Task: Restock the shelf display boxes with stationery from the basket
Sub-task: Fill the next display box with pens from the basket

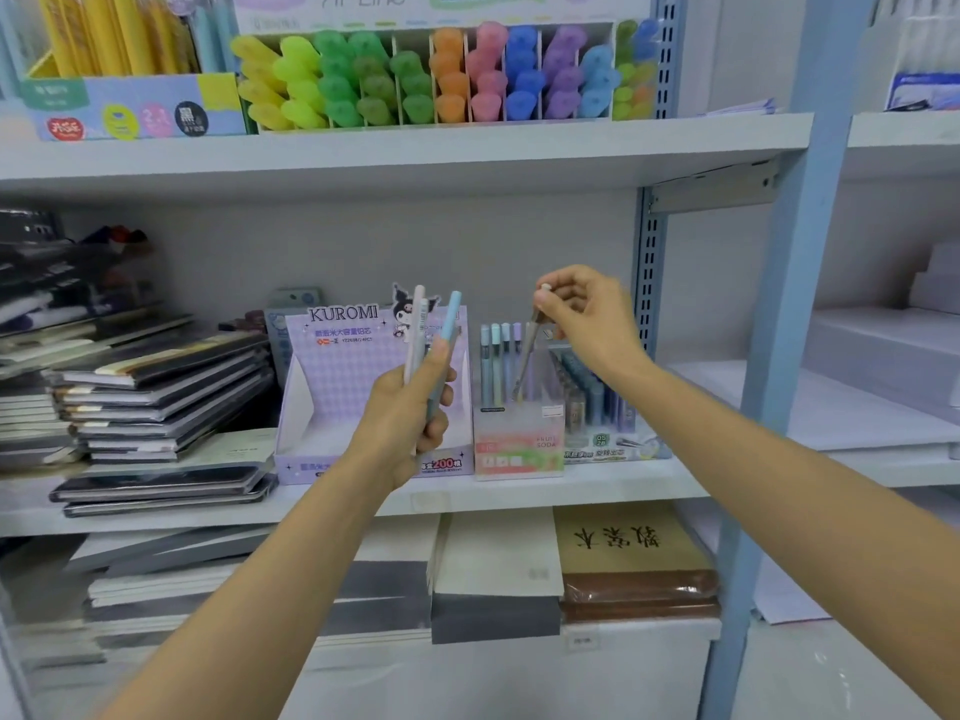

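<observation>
- The right hand (587, 317) pinches one thin grey-brown pen (525, 361) by its top end. The pen's tip points down into the small pink and green pen box (519, 449) on the middle shelf (623, 488).
- That box already has a few pale blue and purple pens (498, 363) standing in it, with room left.
- The left hand (410, 413) has its grip closed around a small bunch of pastel pens (434, 345), white and light blue. These seem to be waiting for their turn.
- The big purple Kuromi cardboard box (332, 387) beside it looks nearly empty, so it may need filling too.
- The basket is not in view.
- I think the job is partly done, with more left.
</observation>
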Motion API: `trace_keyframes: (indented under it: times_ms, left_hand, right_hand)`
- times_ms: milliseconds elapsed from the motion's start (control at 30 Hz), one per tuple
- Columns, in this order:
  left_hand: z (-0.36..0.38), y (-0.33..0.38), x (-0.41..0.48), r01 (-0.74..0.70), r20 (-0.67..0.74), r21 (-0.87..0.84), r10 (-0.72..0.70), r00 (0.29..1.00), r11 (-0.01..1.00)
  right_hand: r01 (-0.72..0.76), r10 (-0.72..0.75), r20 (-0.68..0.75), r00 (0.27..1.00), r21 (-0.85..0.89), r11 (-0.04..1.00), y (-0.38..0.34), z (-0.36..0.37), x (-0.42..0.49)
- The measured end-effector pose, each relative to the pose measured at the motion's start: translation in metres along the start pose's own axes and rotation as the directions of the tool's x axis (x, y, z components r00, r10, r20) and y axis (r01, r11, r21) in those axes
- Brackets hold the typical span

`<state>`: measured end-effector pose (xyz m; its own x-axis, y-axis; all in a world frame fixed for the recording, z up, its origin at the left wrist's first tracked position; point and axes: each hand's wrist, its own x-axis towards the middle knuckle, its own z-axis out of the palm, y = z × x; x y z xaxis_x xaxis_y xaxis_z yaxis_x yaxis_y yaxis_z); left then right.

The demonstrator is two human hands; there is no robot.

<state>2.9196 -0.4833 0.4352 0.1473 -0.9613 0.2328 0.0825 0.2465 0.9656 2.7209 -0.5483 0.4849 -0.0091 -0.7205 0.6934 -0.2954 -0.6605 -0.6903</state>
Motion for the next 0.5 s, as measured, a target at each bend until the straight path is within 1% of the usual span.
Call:
trace_keyframes:
  times_ms: [67,133,333,500]
  left_hand:
    - [-0.002,-0.004,0.003,0.003,0.073,-0.008,-0.002,0.997,1.0]
    - [-0.005,-0.008,0.006,-0.005,0.109,-0.009,0.006,0.994,1.0]
    - [-0.014,-0.016,0.014,-0.004,0.113,0.027,0.001,0.994,1.0]
    - [-0.015,-0.019,0.016,-0.007,0.126,-0.01,0.008,0.992,1.0]
  right_hand:
    - [-0.003,0.004,0.012,1.0,-0.067,0.998,0.013,0.008,0.0]
    - [0.011,-0.01,0.013,1.0,-0.134,0.991,0.022,0.014,0.001]
    - [0.067,-0.055,0.059,0.997,-0.236,0.969,0.029,0.023,0.011]
    - [0.077,-0.041,0.172,0.984,-0.208,0.975,0.027,0.021,0.023]
